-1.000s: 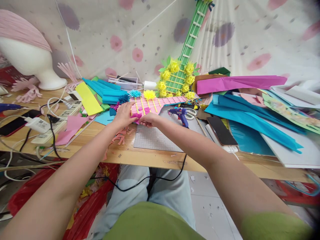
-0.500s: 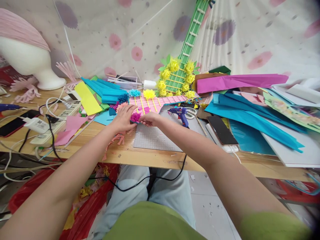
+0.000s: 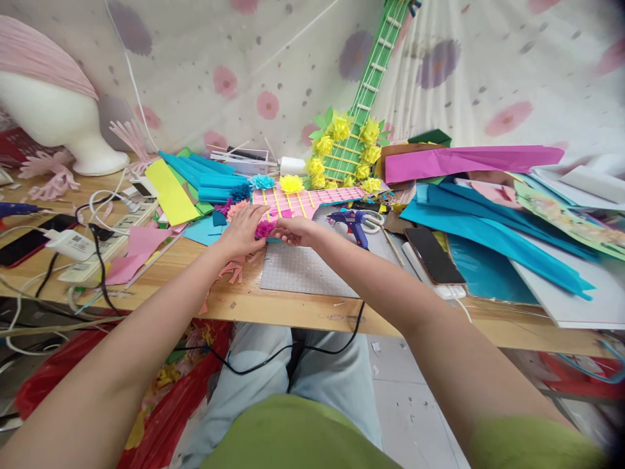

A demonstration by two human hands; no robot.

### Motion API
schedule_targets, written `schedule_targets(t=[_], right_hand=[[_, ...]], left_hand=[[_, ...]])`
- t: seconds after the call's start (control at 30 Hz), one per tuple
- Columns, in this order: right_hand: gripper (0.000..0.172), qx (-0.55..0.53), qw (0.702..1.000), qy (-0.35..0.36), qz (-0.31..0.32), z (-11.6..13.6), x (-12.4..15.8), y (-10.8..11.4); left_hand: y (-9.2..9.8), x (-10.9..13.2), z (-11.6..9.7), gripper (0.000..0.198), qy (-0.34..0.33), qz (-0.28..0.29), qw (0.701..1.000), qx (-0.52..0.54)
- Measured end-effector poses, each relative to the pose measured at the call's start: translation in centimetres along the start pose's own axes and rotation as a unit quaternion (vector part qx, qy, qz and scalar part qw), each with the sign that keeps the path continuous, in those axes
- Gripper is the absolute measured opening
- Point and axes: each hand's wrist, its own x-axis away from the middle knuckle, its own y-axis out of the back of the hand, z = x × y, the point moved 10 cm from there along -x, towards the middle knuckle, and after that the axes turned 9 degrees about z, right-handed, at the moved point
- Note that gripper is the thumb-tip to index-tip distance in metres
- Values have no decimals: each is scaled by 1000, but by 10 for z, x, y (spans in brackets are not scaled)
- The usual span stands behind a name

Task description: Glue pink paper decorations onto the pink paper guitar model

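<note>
A pink paper guitar [image 3: 317, 197] with yellow bars and thin strings lies across the table. Paper flowers rim its body: a yellow one [image 3: 291, 184], a light blue one [image 3: 262, 182], a dark blue one [image 3: 241, 191] and a magenta one [image 3: 264, 228]. My left hand [image 3: 240, 231] curls over the guitar's near left side, its fingers on the body, partly hiding a peach flower [image 3: 238, 208]. My right hand [image 3: 295, 230] is closed, fingertips against the right side of the magenta flower at the near edge. The exact fingertip contact is too small to make out.
A blue hot glue gun [image 3: 355, 225] and white-handled scissors [image 3: 374, 221] lie right of my hands by a grey cutting mat [image 3: 307, 273]. Behind leans a green guitar [image 3: 366, 98] with yellow flowers. Crepe paper [image 3: 483, 218], a phone [image 3: 433, 254] and a power strip [image 3: 117, 238] surround them.
My right hand has shifted slightly to the right and rolled a little at the magenta flower. My left hand stays almost in place on the guitar.
</note>
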Motion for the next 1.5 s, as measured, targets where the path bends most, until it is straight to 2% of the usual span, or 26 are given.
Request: schedule_targets(t=[0.13, 0.3, 0.4, 0.53, 0.63, 0.73, 0.83, 0.9, 1.03, 1.2, 1.33, 1.4, 1.5], right_hand=[[27, -55, 998, 4, 10, -1, 1, 8], [13, -79, 995, 61, -24, 4, 10, 42], [12, -86, 988, 109, -68, 6, 22, 68], [20, -69, 974, 176, -123, 10, 39, 96], [27, -22, 960, 234, -152, 16, 50, 107], [31, 68, 940, 257, -213, 14, 60, 118], [36, 203, 914, 240, -256, 5, 64, 120], [32, 277, 904, 219, -241, -6, 60, 115], [2, 352, 893, 192, -204, -23, 53, 109], [9, 394, 883, 141, -211, -32, 60, 115], [18, 375, 904, 103, -181, -43, 68, 123], [23, 365, 913, 78, -162, -52, 73, 131], [33, 384, 905, 30, -179, -62, 83, 150]], left_hand=[[5, -1, 0, 70, 7, 0, 1000, -4], [15, 0, 3, 72, 5, 5, 1000, 11], [30, 1, 17, 63, 41, -35, 998, 32], [51, 0, 33, 36, 120, -127, 983, 60], [52, -9, 25, 23, 142, -145, 977, 63], [35, -27, 1, 17, 122, -84, 988, 43], [11, -45, -20, 14, 115, -2, 993, 8], [2, -53, -27, 12, 127, 26, 991, -17], [-8, -65, -36, 24, 152, 60, 985, -62], [-14, -69, -43, 27, 170, 102, 975, -99], [-16, -70, -45, 27, 164, 98, 976, -104], [-17, -70, -43, 27, 169, 95, 976, -98], [-22, -71, -40, 27, 182, 103, 974, -91]])
